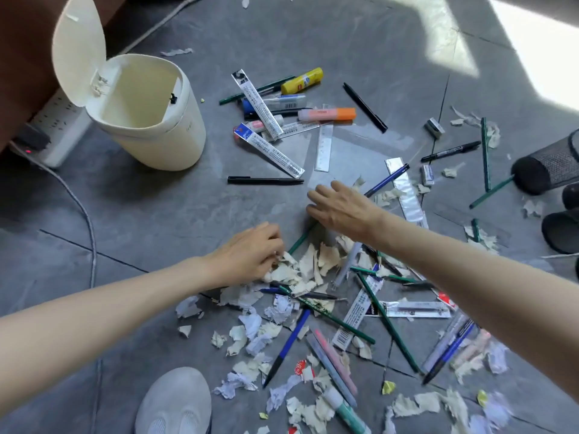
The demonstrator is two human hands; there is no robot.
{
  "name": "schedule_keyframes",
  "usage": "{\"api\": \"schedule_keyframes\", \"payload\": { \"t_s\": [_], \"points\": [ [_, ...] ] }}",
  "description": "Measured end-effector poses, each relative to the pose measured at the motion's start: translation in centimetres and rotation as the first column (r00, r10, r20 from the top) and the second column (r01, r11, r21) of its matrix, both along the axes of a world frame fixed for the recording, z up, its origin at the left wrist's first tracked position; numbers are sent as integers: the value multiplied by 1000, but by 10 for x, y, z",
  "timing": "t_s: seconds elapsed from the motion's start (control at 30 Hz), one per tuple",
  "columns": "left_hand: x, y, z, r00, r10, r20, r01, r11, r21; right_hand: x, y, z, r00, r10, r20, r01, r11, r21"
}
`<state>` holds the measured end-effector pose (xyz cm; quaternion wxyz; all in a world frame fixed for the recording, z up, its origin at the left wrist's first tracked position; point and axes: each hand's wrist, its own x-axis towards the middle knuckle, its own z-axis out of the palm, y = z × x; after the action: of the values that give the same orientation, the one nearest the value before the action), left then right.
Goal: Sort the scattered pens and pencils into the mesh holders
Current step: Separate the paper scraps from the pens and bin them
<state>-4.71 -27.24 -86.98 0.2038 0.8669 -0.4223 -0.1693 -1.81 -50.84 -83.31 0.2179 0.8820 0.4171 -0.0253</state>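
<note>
Pens and pencils (388, 324) lie scattered all over the grey tile floor (156, 220), none in a holder, mixed in with torn paper scraps (300, 270). One black mesh holder (548, 164) lies on its side at the far right edge, well apart from both hands, with a green pencil (492, 192) touching its closed end. The left hand (247, 252) is down in the scrap pile, grip closed, fingers curled and pinching a few scraps. The right hand (341, 208) reaches further out, palm down, grip wide with fingers straight, holding nothing; cannot tell if it touches the floor. A black pen (264, 180) lies flat just beyond it, and a dark blue pen (387, 180) angles off beside its wrist. The far cluster has a yellow glue stick (302, 80), an orange highlighter (327, 114), packaged refills (269, 148) and a clear ruler (324, 148). Near the person, another blue pen (286, 349) and more green pencils cross each other among the scraps. A cream bin (150, 120) stands upright at left with its lid (78, 48) flipped up, and a white power strip (59, 126) sits behind it. A white shoe (175, 402) shows at the bottom edge, black slippers (560, 233) at the right. A white eraser (427, 174) and a small sharpener (435, 127) lie near the mesh holder.
</note>
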Motion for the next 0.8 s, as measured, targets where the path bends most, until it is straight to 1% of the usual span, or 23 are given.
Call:
{"api": "schedule_keyframes", "payload": {
  "t_s": [0.07, 0.13, 0.2, 0.23, 0.27, 0.3, 0.33, 0.37, 0.4, 0.43, 0.47, 0.5, 0.53, 0.57, 0.6, 0.63, 0.67, 0.7, 0.73, 0.8],
  "points": [
    [2, 7, 1, 996, 73, -49, -75, 997, -26, 12, -11, 7, 998, 52, 44, -54, 998, 42],
    [5, 10, 4, 977, 159, -142, -165, 986, -25, 23, -21, 13, 996, -14, 84, 3, 993, 119],
    [11, 10, 8, 940, 255, -226, -262, 965, -3, 32, -32, 11, 993, -76, 90, 58, 979, 194],
    [14, 10, 9, 925, 301, -231, -311, 950, -8, 34, -35, 11, 989, -122, 80, 102, 970, 219],
    [19, 10, 9, 920, 344, -187, -355, 934, -31, 36, -37, 9, 982, -179, 51, 164, 961, 222],
    [23, 11, 7, 912, 395, -109, -402, 914, -53, 35, -36, 9, 966, -258, 20, 248, 945, 215],
    [28, 13, 5, 885, 465, -42, -466, 883, -59, 35, -33, 7, 939, -345, -6, 338, 916, 216],
    [32, 15, 3, 840, 543, -9, -543, 839, -43, 33, -28, 5, 898, -437, -55, 438, 870, 225],
    [36, 16, 3, 796, 605, -16, -606, 795, -28, 30, -23, 0, 856, -507, -97, 513, 815, 267],
    [37, 18, 3, 782, 620, -58, -622, 783, -15, 26, -17, -3, 804, -578, -140, 592, 755, 283],
    [36, 20, 4, 811, 579, -88, -581, 814, -4, 21, -10, -5, 770, -616, -166, 634, 707, 315],
    [33, 23, 5, 865, 490, -106, -492, 871, 9, 15, -2, -5, 750, -636, -185, 655, 673, 343],
    [27, 25, 8, 916, 380, -127, -379, 925, 27, 8, 6, -6, 746, -631, -215, 658, 647, 385],
    [20, 27, 8, 948, 280, -152, -275, 960, 53, 0, 12, -7, 752, -597, -279, 654, 624, 428],
    [12, 29, 8, 966, 201, -165, -189, 978, 88, -9, 19, -7, 756, -543, -366, 654, 609, 449],
    [5, 32, 6, 975, 147, -167, -132, 987, 93, -17, 26, -6, 741, -483, -467, 668, 601, 439],
    [2, 35, 2, 976, 132, -173, -123, 991, 57, -26, 33, -5, 715, -422, -557, 681, 600, 420],
    [1, 37, 0, 966, 165, -197, -168, 986, 2, -34, 41, -4, 691, -370, -621, 687, 603, 406],
    [2, 38, 0, 945, 227, -234, -243, 969, -43, -40, 49, -4, 671, -332, -663, 691, 603, 398],
    [7, 42, 2, 886, 374, -274, -411, 907, -89, -50, 63, -8, 620, -306, -722, 719, 590, 367]
  ]
}}
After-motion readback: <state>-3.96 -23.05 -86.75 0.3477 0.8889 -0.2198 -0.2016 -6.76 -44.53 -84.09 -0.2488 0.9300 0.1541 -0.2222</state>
